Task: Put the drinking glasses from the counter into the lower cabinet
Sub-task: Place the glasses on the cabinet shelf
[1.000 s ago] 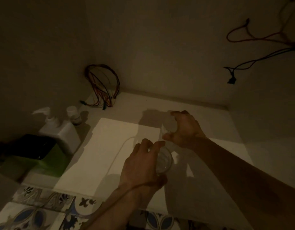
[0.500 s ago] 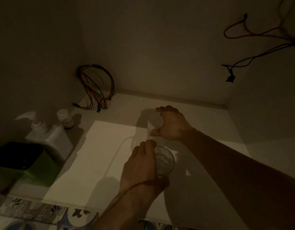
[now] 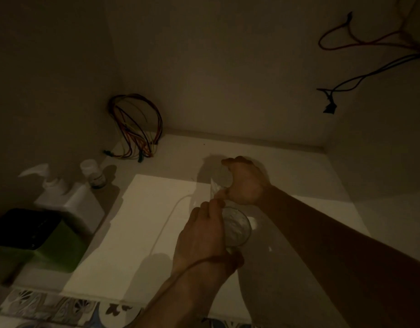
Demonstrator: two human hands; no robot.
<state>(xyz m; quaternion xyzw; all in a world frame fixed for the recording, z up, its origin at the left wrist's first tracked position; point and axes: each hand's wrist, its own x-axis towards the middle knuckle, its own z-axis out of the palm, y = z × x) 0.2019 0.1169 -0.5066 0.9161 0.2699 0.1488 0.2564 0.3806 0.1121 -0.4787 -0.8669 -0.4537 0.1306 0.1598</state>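
Inside the dim cabinet, the left hand [image 3: 201, 235] gripped a drinking glass [image 3: 236, 229] from its left side, fingers wrapped round the wall, the rim facing the camera and the base on the pale cabinet floor [image 3: 157, 221]. Just beyond it, the right hand [image 3: 245, 183] curled over a second glass [image 3: 222, 181], thumb and fingers clasped round its upper part; that glass stood farther back, near the first. At the left sat a white spray bottle [image 3: 69, 197], a small jar [image 3: 93, 172] and a green container [image 3: 50, 247]. Coloured wires [image 3: 135, 129] looped in the back left corner.
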